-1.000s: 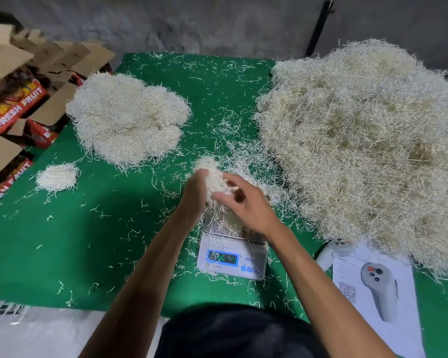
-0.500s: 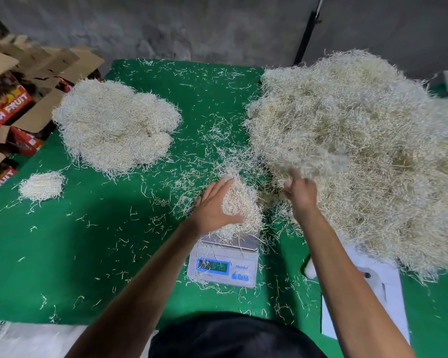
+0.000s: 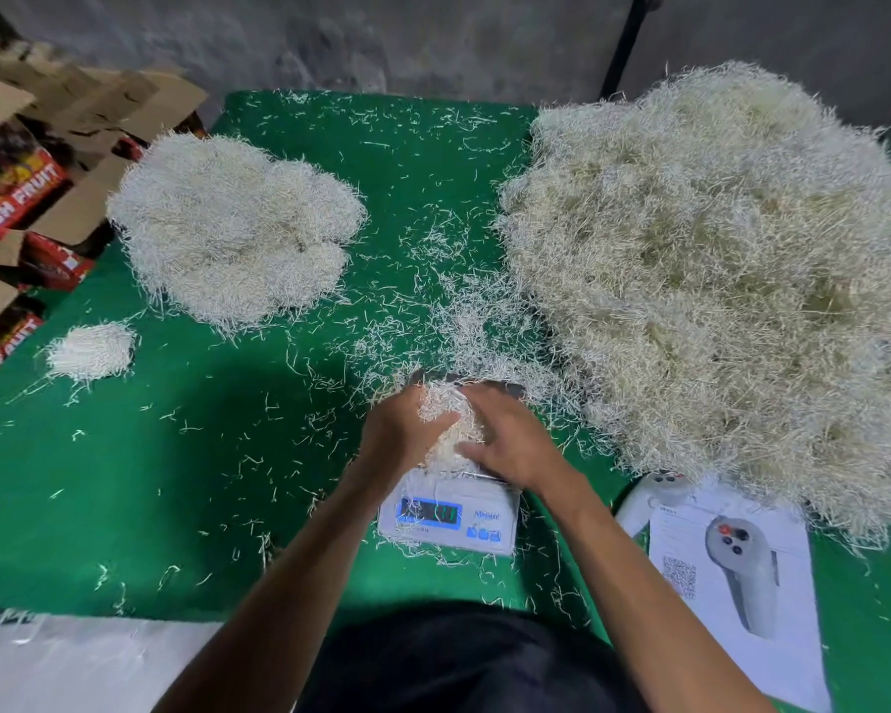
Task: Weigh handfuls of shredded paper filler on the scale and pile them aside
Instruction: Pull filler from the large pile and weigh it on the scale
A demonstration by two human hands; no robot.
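1. Cupping a handful of shredded paper filler (image 3: 446, 424) on the scale (image 3: 451, 517), the left hand (image 3: 399, 434) and right hand (image 3: 510, 445) wrap it from both sides, each grip curled around the clump.
2. Progress, I'd guess: early days. A decent weighed pile (image 3: 232, 223) sits far left on the green surface (image 3: 176, 481), with a small clump (image 3: 91, 350) nearer. The huge source heap (image 3: 716, 280) on the right is barely dented.
3. Orientation: the clump is a loose ball with no real long axis, strands pointing every way. The scale's display is too blurry to read.
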